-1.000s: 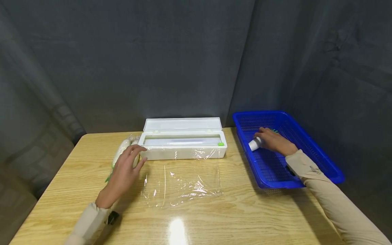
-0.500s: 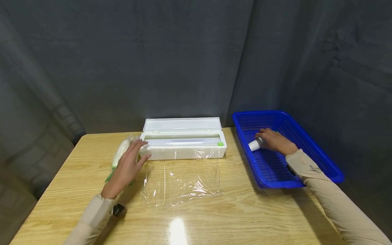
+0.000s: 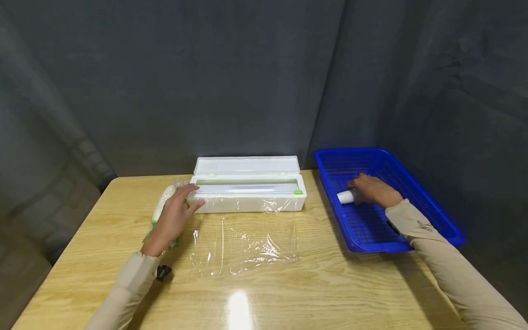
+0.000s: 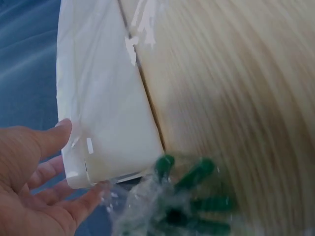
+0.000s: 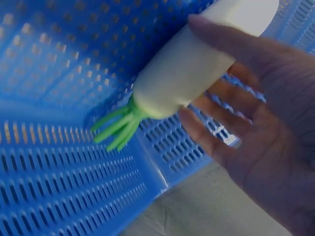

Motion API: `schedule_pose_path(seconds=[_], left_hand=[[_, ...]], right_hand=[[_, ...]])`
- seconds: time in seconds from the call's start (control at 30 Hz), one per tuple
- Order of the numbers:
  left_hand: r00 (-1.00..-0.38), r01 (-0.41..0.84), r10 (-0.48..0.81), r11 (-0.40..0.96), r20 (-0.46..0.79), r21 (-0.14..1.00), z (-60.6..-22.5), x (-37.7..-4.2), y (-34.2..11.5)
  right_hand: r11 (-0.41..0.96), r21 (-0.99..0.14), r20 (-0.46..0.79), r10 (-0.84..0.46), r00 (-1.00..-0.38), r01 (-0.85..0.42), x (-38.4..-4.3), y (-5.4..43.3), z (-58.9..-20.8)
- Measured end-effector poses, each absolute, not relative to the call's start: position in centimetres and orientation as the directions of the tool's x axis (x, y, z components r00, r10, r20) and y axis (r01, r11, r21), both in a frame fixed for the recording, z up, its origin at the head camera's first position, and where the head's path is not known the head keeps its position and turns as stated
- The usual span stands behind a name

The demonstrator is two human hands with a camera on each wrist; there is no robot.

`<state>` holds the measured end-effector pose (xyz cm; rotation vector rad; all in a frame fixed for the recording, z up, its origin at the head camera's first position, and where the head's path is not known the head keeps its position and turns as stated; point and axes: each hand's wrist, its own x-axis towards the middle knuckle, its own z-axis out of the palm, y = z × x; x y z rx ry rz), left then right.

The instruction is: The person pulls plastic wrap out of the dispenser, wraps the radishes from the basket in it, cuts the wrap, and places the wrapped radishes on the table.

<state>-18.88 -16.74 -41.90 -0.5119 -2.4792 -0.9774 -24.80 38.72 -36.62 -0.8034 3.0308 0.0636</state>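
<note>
My right hand (image 3: 375, 190) grips a white radish (image 5: 182, 69) inside the blue basket (image 3: 342, 229). In the right wrist view the thumb lies on one side and the fingers reach along the other; its green stalks (image 5: 118, 129) point into a corner. My left hand (image 3: 173, 217) is at the left end of a white cling film dispenser (image 3: 247, 205), its fingertips right at the corner and its fingers loosely extended. The dispenser's lid (image 3: 247, 165) stands raised, and a sheet of cling film (image 3: 251, 245) runs from it over the table.
Beyond my left hand lies a film-wrapped white radish (image 3: 163, 200), partly hidden by that hand; its green leaves (image 4: 197, 174) show in the left wrist view. A green slider (image 3: 298, 192) sits at the dispenser's right end. Dark curtains (image 3: 247, 82) hang behind the wooden table (image 3: 198, 302).
My left hand has shifted right, closer onto the dispenser's left corner. The white radish has turned slightly in my right hand, which otherwise stays in the basket.
</note>
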Motion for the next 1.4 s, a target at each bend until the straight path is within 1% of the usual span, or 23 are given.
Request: schedule_pose_path(seconds=[0.2,0.5,0.63,0.87,1.1,1.2,1.27,1.4], left_hand=[[-0.875,0.441,0.141,0.626,0.463,0.643,-41.7,-19.5,-16.8],[-0.859,0.457,0.117,0.614,0.499,0.644,-42.5,-19.8,-16.7],[-0.863,0.451,0.11,0.606,0.493,0.655,-42.7,-19.9,-16.6],[-0.844,0.456,0.093,0.642,0.528,0.617,-42.4,-19.9,-16.3],[-0.837,0.457,0.075,0.64,0.542,0.618,-42.5,-19.8,-16.3],[-0.829,0.467,0.077,0.639,0.554,0.611,-42.6,-19.9,-16.3],[-0.823,0.475,0.079,0.64,0.563,0.605,-42.7,-19.9,-16.3],[-0.808,0.49,0.082,0.645,0.584,0.587,-42.9,-19.9,-16.4]], right_hand=[[0.879,0.011,-0.087,-0.474,-0.876,-0.477,-24.7,39.1,-35.9],[0.867,-0.048,-0.108,-0.498,-0.86,-0.496,-24.4,39.8,-35.7],[0.866,-0.042,-0.101,-0.5,-0.86,-0.498,-24.1,40.1,-36.0],[0.837,-0.013,-0.026,-0.547,-0.836,-0.547,-23.2,40.6,-36.1],[0.848,0.019,0.043,-0.529,-0.847,-0.529,-23.3,41.0,-34.8],[0.852,0.0,0.094,-0.522,-0.848,-0.524,-23.2,41.1,-34.2],[0.844,-0.014,0.13,-0.53,-0.838,-0.536,-23.2,40.9,-33.9],[0.814,-0.014,0.226,-0.563,-0.795,-0.581,-23.0,40.1,-33.7]])
